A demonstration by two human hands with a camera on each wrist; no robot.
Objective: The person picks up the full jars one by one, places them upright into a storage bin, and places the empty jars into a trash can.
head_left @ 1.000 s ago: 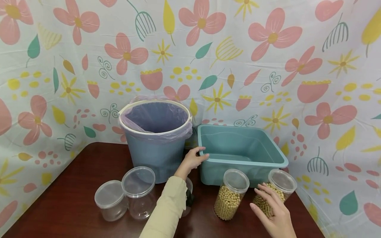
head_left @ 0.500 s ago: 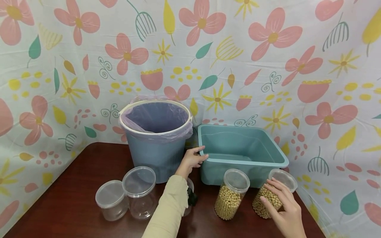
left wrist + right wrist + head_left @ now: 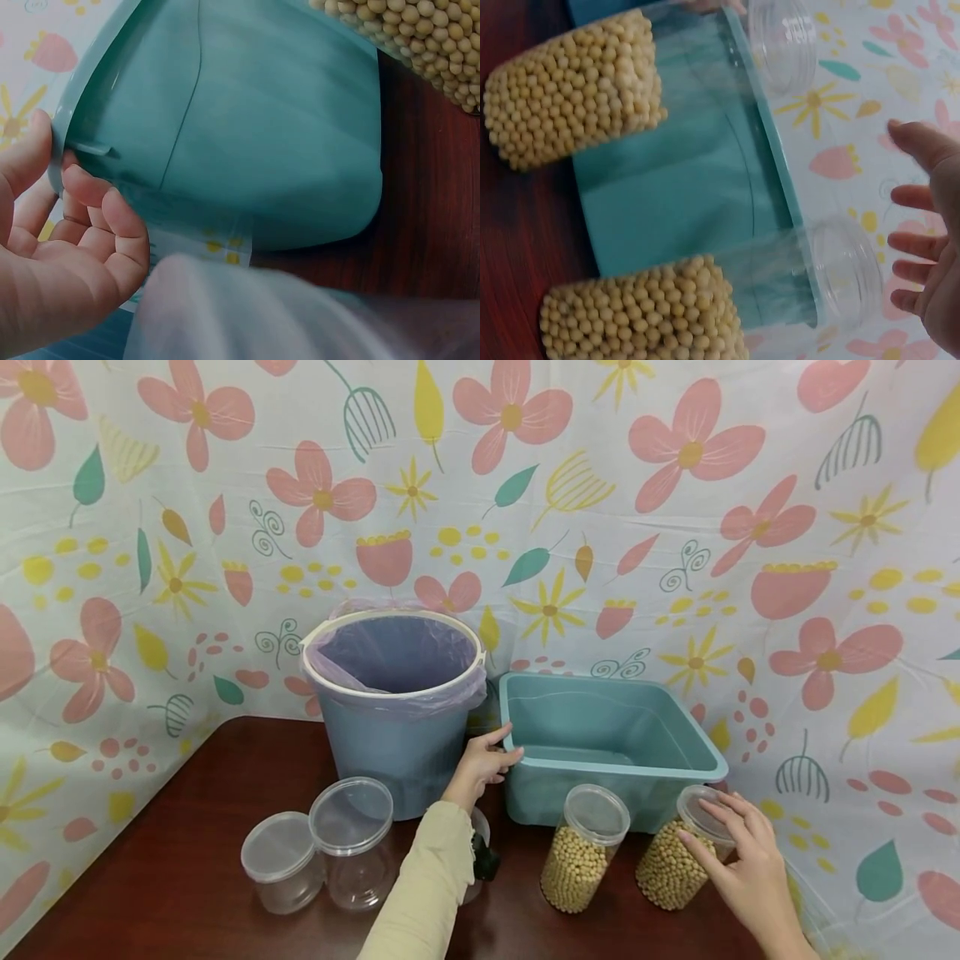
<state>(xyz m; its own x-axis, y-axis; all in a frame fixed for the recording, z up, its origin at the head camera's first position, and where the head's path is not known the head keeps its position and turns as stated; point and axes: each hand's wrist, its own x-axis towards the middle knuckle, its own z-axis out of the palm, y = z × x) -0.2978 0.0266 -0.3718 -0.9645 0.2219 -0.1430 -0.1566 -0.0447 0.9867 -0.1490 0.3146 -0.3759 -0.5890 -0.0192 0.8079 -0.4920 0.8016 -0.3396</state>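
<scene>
My left hand (image 3: 480, 768) grips the rim of a teal plastic tub (image 3: 532, 793) at its front left corner. In the left wrist view the thumb lies outside the rim and the fingers (image 3: 124, 225) curl in beneath it. Two clear lidded jars partly filled with soybeans stand before the tub: a left jar (image 3: 573, 868) and a right jar (image 3: 671, 868). My right hand (image 3: 750, 868) hovers by the right jar's lid, fingers spread and loosely bent. The right wrist view shows that hand (image 3: 937, 255) apart from both jars.
A blue bucket (image 3: 390, 752) with a purple liner stands behind, left of the tub. Two clear lidded containers, a short one (image 3: 285, 877) and a taller one (image 3: 360, 877), sit at the front left. Another clear container (image 3: 480, 827) is mostly hidden behind the left sleeve.
My right hand has moved rightward, from in front of the right jar to its right side. The left hand keeps its grip on the tub's corner; the jars stay put.
</scene>
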